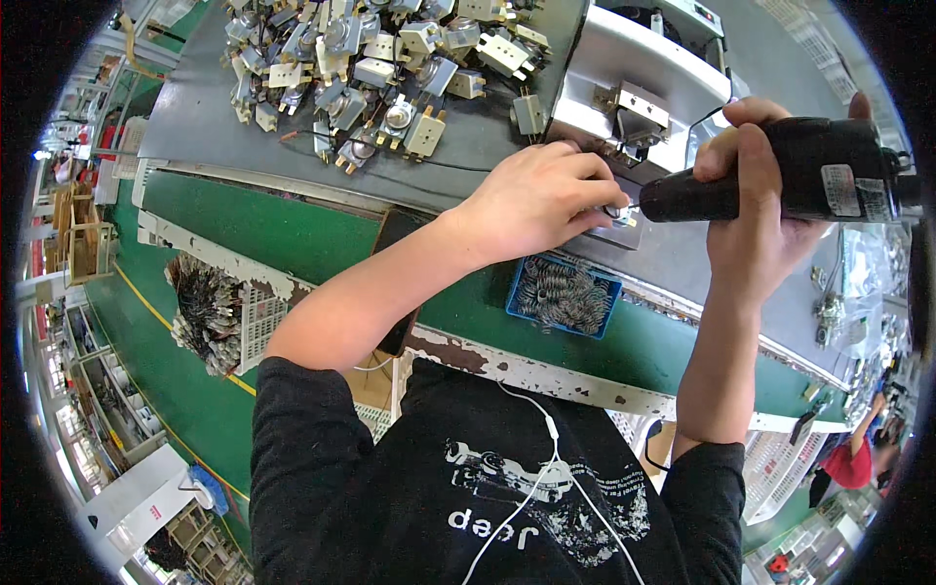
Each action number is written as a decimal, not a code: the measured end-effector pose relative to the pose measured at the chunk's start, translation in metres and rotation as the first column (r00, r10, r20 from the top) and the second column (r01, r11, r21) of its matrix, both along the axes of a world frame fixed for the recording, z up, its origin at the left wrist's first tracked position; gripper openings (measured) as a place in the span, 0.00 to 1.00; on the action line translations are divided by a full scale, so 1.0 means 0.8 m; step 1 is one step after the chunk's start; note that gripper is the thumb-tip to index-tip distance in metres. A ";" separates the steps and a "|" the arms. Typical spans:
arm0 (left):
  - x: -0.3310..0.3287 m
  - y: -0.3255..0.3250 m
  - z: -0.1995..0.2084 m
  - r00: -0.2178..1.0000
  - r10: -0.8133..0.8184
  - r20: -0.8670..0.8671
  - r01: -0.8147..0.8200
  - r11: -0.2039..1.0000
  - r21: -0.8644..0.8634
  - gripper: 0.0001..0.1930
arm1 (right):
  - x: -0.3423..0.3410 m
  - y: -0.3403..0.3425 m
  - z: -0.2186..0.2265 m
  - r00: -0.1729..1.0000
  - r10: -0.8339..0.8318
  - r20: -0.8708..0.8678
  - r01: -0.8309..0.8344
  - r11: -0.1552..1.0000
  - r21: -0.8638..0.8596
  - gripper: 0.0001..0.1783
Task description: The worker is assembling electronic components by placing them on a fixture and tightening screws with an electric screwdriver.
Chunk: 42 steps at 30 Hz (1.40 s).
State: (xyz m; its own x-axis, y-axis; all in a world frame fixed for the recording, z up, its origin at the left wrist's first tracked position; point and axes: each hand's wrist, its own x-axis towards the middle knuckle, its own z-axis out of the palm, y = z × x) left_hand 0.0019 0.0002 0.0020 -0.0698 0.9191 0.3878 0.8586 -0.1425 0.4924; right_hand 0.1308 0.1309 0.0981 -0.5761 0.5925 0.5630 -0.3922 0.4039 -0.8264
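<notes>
My right hand (765, 195) wraps round a black electric screwdriver (809, 168), held nearly level with its narrow end toward the left. The tip meets a small shiny part (621, 214) at the fingertips of my left hand (546, 200). Those left fingers are bent and pinched together, hiding most of that part, so its kind does not show. Just beyond them stands a bright metal fixture (595, 83) with a metal block (641, 112) mounted in it. One small white-and-grey switch unit (527, 114) lies at the fixture's left side.
A heap of similar switch units (375, 73) with metal terminals covers the back left of the grey table (195, 102). Nearer me, a blue tray (513, 291) of coiled springs sits on the green ledge (458, 302). Clear plastic bags (868, 292) lie far right. A person in red (851, 465) is beyond.
</notes>
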 end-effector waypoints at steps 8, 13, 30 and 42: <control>-0.001 0.001 0.000 1.000 -0.006 0.006 0.006 1.000 0.018 0.11 | -0.004 0.000 0.002 0.998 0.032 -0.054 -0.035 0.998 -0.045 0.26; -0.002 0.000 0.001 1.000 -0.006 -0.022 0.007 1.000 0.023 0.11 | -0.006 0.030 0.007 0.927 0.374 0.037 -0.371 0.926 -0.066 0.09; 0.000 0.000 0.000 1.000 0.013 0.007 -0.013 1.000 0.021 0.10 | -0.025 -0.028 -0.008 0.955 -0.295 -0.040 0.297 0.952 0.075 0.24; -0.001 0.001 -0.001 0.999 -0.003 -0.039 0.005 0.999 0.037 0.10 | -0.023 0.043 -0.024 0.682 0.707 -0.190 -0.731 0.668 -0.136 0.54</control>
State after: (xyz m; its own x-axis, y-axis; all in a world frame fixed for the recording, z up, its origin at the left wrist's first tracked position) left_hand 0.0015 0.0014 0.0010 -0.0503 0.9043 0.4238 0.8767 -0.1633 0.4525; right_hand 0.1126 0.1656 0.0792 -0.8086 0.1196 0.5761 -0.5880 -0.1989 -0.7840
